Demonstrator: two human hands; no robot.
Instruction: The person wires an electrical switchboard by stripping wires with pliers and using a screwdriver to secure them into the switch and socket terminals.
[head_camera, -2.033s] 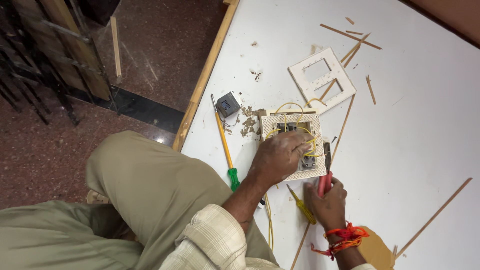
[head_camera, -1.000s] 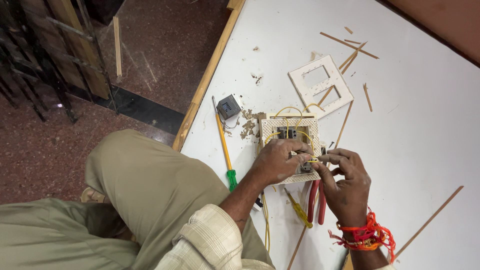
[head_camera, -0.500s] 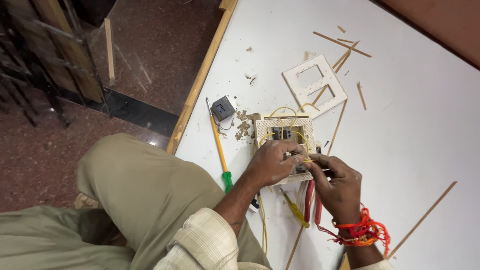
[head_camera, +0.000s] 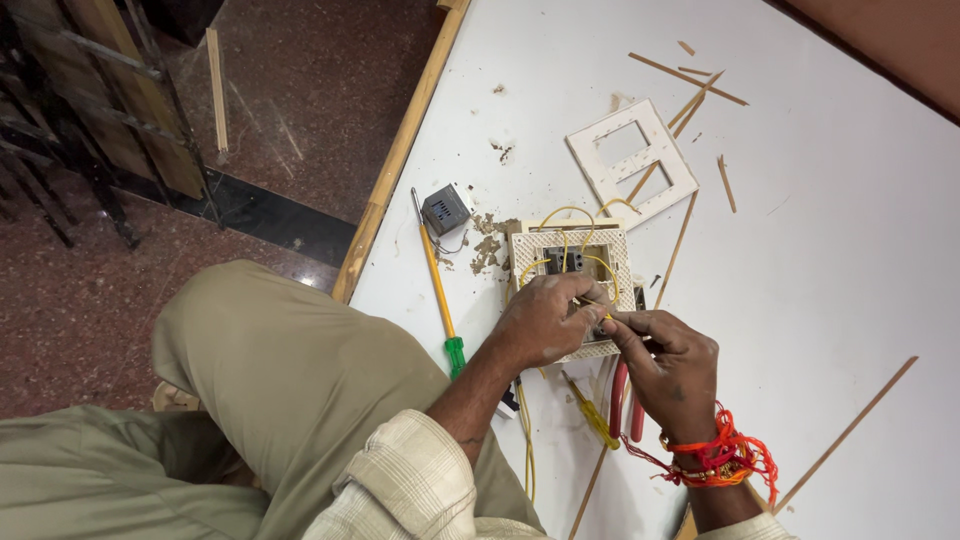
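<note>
Right hand (head_camera: 668, 362) now off red pliers (head_camera: 622, 395)

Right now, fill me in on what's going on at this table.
A person sits at a white table, both hands on a perforated cream switch plate strung with yellow wires. The left hand steadies its lower edge while the right hand, red threads at the wrist, pinches a wire end against it. Red-handled pliers and a small yellow screwdriver lie below the hands, a long green-and-yellow screwdriver and a small grey module to the left, and a white cover frame beyond.
</note>
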